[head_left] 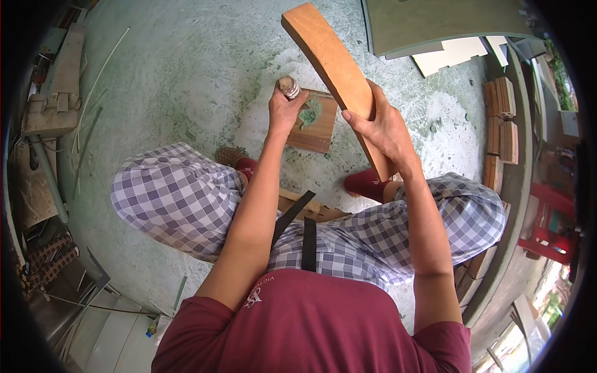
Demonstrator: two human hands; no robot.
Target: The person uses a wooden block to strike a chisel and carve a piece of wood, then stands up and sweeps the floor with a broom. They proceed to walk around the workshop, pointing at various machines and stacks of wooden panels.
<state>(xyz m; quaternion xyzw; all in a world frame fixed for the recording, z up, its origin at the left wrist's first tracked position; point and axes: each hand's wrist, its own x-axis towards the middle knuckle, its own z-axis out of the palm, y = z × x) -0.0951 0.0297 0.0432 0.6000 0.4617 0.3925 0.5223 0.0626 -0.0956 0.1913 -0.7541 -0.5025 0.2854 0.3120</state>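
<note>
My left hand point(285, 113) is closed around a short round handle point(288, 86) with a wooden end and a pale band. The rest of that tool is hidden in my fist. My right hand point(387, 133) grips a long, slightly curved wooden plank point(333, 59), tilted up and away to the left, thumb on one face and fingers behind its edge. Below both hands, a square wooden board point(317, 135) lies on the floor. A clump of green material point(309, 114) sits on it, beside my left hand in the view.
Stacked wood blocks point(501, 118) line the right wall. A dark panel point(448, 25) and pale cut sheets point(451, 55) are at the upper right. Wooden pieces point(53, 112) and thin strips stand along the left. My checked-cloth knees point(180, 193) flank the board.
</note>
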